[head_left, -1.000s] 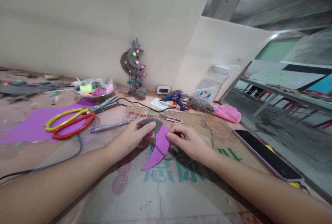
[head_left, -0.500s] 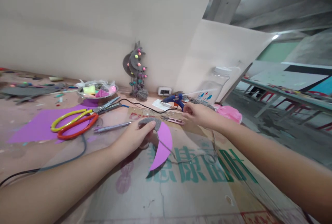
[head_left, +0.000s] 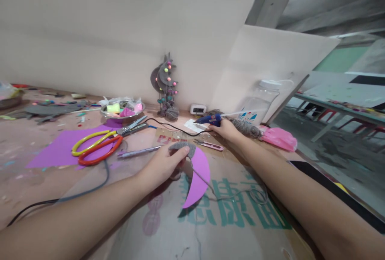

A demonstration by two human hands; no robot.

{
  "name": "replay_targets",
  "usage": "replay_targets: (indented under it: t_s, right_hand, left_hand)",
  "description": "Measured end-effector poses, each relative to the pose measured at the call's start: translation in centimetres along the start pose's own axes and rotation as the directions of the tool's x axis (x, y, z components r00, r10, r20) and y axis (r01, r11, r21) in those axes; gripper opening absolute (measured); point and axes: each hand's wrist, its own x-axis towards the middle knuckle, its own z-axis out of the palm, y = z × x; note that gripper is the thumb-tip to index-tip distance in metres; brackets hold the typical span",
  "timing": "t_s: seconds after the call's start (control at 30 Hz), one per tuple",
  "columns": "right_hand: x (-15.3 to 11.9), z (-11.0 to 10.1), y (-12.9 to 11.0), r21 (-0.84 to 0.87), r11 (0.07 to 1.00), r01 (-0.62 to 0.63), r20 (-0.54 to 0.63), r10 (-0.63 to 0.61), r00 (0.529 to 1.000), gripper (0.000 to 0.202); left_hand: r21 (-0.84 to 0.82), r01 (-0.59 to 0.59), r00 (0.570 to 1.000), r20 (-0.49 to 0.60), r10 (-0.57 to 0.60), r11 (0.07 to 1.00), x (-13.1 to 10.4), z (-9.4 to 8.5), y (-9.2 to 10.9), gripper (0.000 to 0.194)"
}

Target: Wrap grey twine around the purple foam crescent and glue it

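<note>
My left hand [head_left: 167,163] pinches a purple paper crescent [head_left: 199,175] at its upper end, where grey yarn [head_left: 181,146] is wrapped round it. A loose strand of the yarn runs right over the printed cardboard [head_left: 156,232]. Farther back, my right hand [head_left: 225,130] has its fingers round the handle of a blue glue gun [head_left: 210,120], whose nozzle points left above a white paper scrap [head_left: 194,126]. A pink craft knife [head_left: 209,145] lies between the two hands.
Scissors [head_left: 99,143] and a pen [head_left: 138,152] lie left, near purple paper [head_left: 54,145]. Behind stand a bowl [head_left: 122,120], a decorated grey moon [head_left: 165,77], a small clock [head_left: 198,109] and a bottle [head_left: 260,101]. A pink bag [head_left: 279,138] is at right.
My right hand has closed round the glue gun's handle. The view has shifted, so most things appear farther right and slightly lower. My left hand still pinches the crescent.
</note>
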Motion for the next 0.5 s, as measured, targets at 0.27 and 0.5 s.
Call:
replay_targets:
  t_s: [0.27,0.5]
  right_hand:
    - [-2.0,-2.8,-1.7,0.192,0.981,-0.021,0.037,0.014,0.999,0.035]
    - [-9.1,-5.7,-4.6,0.375,0.924,0.072,-0.034,-0.064,0.997,0.031]
  left_hand:
    - [0.015,-0.007,1.0,0.0,0.007,1.0,0.0,0.0,0.1,0.027]
    - [-0.018,-0.035,0.998,0.044,0.036,0.999,0.1,-0.1,-0.3,0.024]
